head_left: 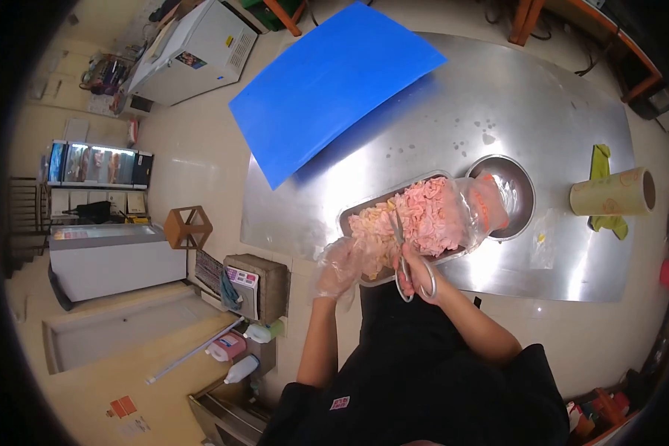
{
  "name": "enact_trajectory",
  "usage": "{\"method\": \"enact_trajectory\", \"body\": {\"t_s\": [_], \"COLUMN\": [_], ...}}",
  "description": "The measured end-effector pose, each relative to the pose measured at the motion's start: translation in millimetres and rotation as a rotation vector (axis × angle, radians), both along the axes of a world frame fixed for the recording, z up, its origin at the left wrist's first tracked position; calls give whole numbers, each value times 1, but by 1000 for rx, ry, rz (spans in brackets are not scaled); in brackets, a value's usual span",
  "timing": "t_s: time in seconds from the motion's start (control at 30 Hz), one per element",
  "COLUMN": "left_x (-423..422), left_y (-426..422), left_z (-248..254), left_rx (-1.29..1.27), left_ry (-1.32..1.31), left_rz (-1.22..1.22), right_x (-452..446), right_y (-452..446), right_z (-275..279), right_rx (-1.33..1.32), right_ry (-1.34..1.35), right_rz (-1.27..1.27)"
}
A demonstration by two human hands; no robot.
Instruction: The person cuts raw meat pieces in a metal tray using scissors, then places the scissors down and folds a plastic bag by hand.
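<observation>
A long metal tray [343,221] holds a heap of pale pink raw meat pieces [427,212], yellower toward the left end. My right hand [418,275] grips a pair of metal scissors [399,230] by the handles, blades pointing away over the meat. At the tray's left end is my left hand [336,266] in a loose clear plastic glove. Its fingers look curled by the nearest pieces, but the glove's folds hide what they hold. A clear plastic bag with orange print [487,204] lies across the tray's right end and the rim of a steel bowl [529,189].
A blue board [334,89] covers the far left of the steel table [565,111]. To the right, a roll of plastic film [609,193] rests on a green cloth [600,160]. A scale [243,290] stands left of the table, beyond its edge, near several bottles [227,346].
</observation>
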State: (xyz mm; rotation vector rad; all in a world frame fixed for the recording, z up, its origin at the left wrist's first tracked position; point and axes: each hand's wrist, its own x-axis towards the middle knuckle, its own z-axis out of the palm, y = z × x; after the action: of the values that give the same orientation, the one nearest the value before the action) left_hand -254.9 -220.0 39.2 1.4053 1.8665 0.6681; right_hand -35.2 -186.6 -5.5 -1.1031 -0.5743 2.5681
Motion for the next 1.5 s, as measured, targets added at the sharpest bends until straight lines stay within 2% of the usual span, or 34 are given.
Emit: {"method": "enact_trajectory", "body": {"t_s": [0.03, 0.13, 0.27, 0.33, 0.43, 0.53, 0.67, 0.73, 0.83, 0.93, 1.07, 1.17, 1.27, 1.5], "left_x": [0, 9, 15, 19, 16, 25, 24, 28, 33, 41, 58, 58, 59, 58], "left_y": [4, 14, 19, 20, 17, 20, 16, 22, 29, 29, 28, 23, 23, 18], "left_z": [1, -8, -10, -2, -8, 17, 1, 13, 29, 40, 43, 29, 27, 34], "left_rx": [58, 87, 107, 90, 129, 20, 159, 205, 183, 168, 216, 238, 218, 277], "left_ry": [42, -308, -365, -407, -300, -396, -590, -627, -593, -424, -372, -404, -446, -426], "left_rz": [-9, 300, 343, 316, 294, 489, 554, 589, 590, 478, 490, 503, 495, 485], "right_x": [2, 8, -5, -10, -12, -9, -10, -11, -13, -28, -40, -45, -36, -48], "right_y": [-6, -22, -33, -32, -29, -28, -31, -37, -44, -43, -35, -36, -37, -45], "right_z": [2, 11, 17, 17, 21, 20, 15, 12, 11, 16, 22, 21, 18, 25], "right_rx": [-12, 27, 93, 106, 125, 27, -149, -191, -149, -120, -69, -51, 23, -116], "right_ry": [18, 74, -2, -24, -21, 26, 107, 202, 414, 514, 468, 387, 328, 434], "right_rz": [33, 215, 259, 218, 157, 61, -14, 20, 151, 28, -142, -146, -18, -220]}}
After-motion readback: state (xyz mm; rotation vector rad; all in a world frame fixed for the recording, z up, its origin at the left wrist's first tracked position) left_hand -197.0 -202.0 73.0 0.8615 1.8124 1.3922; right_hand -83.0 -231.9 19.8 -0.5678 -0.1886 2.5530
